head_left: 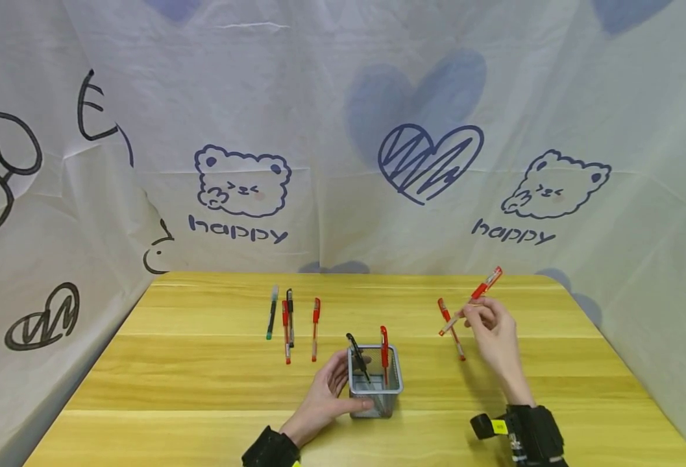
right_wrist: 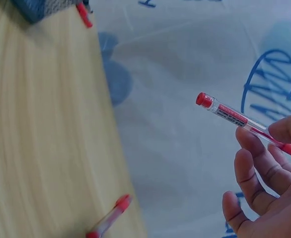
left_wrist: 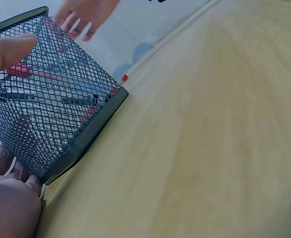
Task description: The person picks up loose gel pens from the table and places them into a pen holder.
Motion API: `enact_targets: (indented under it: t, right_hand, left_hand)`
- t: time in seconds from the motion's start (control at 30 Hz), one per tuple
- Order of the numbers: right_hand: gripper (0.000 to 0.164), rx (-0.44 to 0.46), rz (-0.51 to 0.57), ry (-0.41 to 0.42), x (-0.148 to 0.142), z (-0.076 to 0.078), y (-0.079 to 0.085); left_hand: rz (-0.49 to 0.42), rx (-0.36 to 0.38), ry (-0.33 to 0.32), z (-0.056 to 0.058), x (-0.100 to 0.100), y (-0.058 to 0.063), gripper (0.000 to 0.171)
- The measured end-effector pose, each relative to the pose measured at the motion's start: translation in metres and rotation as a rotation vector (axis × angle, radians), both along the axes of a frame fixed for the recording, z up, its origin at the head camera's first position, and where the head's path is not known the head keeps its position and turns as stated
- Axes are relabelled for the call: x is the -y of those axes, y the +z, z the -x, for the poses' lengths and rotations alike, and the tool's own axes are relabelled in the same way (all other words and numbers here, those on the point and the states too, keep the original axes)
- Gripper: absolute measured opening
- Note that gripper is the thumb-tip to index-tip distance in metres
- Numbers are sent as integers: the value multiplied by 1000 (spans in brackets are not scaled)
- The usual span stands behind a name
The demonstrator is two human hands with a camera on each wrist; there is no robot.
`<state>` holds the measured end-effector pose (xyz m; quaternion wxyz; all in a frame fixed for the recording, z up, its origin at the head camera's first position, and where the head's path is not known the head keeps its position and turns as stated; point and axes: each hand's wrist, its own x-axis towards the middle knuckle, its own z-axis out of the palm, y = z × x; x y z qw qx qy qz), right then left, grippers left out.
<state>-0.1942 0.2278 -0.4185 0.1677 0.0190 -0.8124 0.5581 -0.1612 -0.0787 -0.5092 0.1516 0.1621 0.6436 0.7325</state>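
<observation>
Where the table (head_left: 173, 376) extends left of centre, there lie one green-ended pen (head_left: 271, 316), one red-capped pen (head_left: 287, 336), one black pen (head_left: 291, 324) close alongside, one second red-capped pen (head_left: 315, 327) slightly apart. Next, left hand (head_left: 321, 394), thumb and fingers curled round one mesh holder (head_left: 386, 405) on the table; inside, one leaning black-capped pen (head_left: 358, 357) and one near-upright red pen (head_left: 384, 347). Further right, one loose red pen (head_left: 457, 344), lying slantwise on the table. Last, right hand (head_left: 497, 334), pinching one clear-barrelled red pen (head_left: 479, 290), held clear of the table.
</observation>
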Motion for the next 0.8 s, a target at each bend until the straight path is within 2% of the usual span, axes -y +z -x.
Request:
enact_targets:
  t: [0.23,0.4,0.63,0.8]
  right_hand:
    - [22,-112,-24,-5,14,-13,8]
    - [14,-214,21,9,23,-23,12]
    - [9,-326,13,67,38,-38,17]
    - [12,-387,-25,102,50,-43,20]
  left_hand:
    - [3,5,-2,0,0,0,86]
    - [5,3,-6,1,0,0,85]
    - [11,8,-1,0,0,0,86]
    - [5,21,3,0,-1,0,87]
